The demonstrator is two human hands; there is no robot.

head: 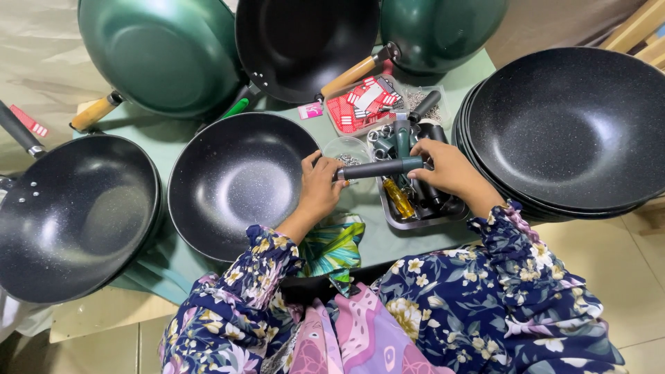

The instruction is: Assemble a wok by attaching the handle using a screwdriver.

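My sleeves [485, 305] are navy with small cream and pink flowers. The handle [379, 168] in my fingers is dark grey with a green tip. The wok [235, 181] before me is black, speckled with fine white flecks. Two upturned woks [163, 52] are deep green, their handles [95, 113] pale wood. The tabletop [471, 76] is light green. The little cards [364, 104] are red and white.
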